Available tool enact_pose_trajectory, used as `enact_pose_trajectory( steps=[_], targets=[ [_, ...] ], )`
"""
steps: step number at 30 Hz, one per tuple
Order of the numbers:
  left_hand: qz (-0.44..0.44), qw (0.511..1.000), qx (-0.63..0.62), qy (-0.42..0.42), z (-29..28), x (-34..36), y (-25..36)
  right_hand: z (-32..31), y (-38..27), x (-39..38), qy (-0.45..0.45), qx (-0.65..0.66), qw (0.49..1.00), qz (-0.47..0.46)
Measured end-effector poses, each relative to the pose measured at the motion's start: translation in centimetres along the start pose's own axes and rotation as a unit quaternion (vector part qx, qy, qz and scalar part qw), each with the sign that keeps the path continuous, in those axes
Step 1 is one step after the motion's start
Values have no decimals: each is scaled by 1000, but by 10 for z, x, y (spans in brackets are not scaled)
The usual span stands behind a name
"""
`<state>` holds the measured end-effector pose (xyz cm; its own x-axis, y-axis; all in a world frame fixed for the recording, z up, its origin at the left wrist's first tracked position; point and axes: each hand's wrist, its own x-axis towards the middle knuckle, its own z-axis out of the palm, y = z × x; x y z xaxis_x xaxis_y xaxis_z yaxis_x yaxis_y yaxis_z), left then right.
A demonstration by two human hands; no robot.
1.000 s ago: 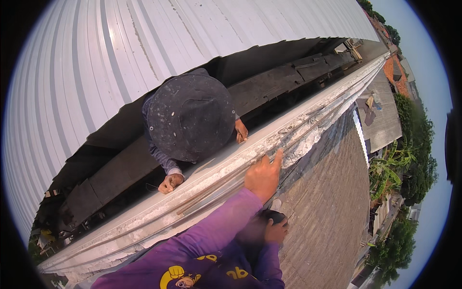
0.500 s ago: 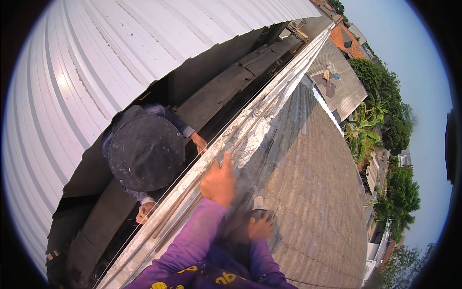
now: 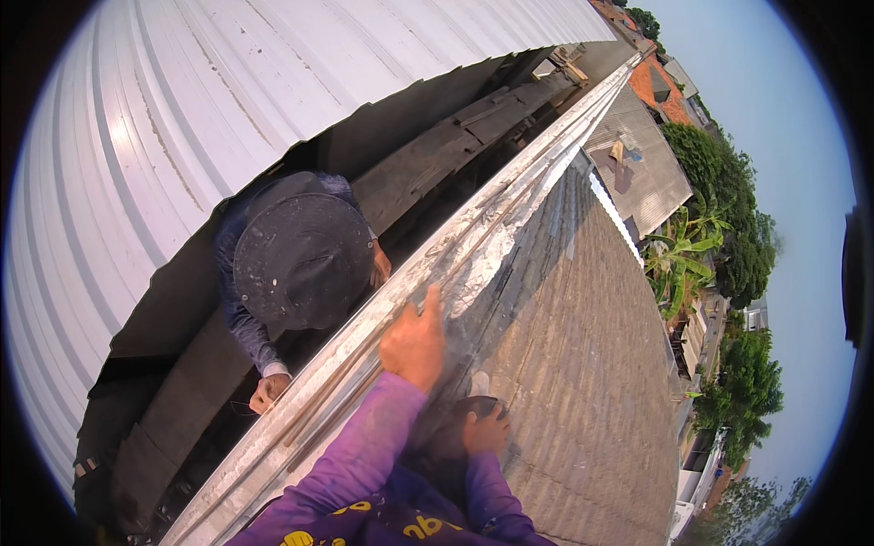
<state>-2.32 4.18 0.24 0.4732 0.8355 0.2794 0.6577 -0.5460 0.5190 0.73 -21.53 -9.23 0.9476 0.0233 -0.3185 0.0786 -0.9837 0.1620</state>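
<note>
My left hand [image 3: 412, 346] is over the pale wall top [image 3: 473, 232], beside long thin rods [image 3: 339, 387] lying lengthwise on it. Its index finger is stretched out up the wall line while the other fingers are curled. No object shows in that hand. My right hand [image 3: 485, 429] rests on my dark-clad knee [image 3: 462, 419], fingers spread. Across the wall, a person in a dark brimmed hat [image 3: 305, 259] bends over the gap. One hand of that person [image 3: 270, 391] pinches a thin wire; the other hand [image 3: 380, 266] is at the wall edge, partly hidden by the hat.
White ribbed metal roofing [image 3: 191, 118] rises on the left above a dark gap with a dark beam [image 3: 410, 173]. On the right slopes a weathered corrugated roof [image 3: 583, 364]. Beyond its edge are trees [image 3: 742, 382] and lower roofs [image 3: 642, 164].
The other person's hat and body have shifted to the right and slightly up, now covering more of the far hand. My two hands have stayed nearly where they were.
</note>
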Motion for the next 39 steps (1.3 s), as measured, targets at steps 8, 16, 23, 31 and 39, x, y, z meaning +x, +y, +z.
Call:
enact_pose_trajectory(
  steps=[8,16,23,31,39],
  targets=[
    [-7,1000,-22,-1,7,-1,5,-3,2,3,-14,20,1000,8],
    [8,998,-63,8,0,-1,-7,0,-2,-2,6,-11,1000,-5],
    [-27,992,-124,25,16,-8,-2,26,17,18,37,-34,998,-27],
    [-48,986,-145,62,30,-7,9,32,34,41,21,-40,997,-58],
    [-48,986,-142,75,26,-11,10,41,47,49,22,-31,996,-79]
  ],
)
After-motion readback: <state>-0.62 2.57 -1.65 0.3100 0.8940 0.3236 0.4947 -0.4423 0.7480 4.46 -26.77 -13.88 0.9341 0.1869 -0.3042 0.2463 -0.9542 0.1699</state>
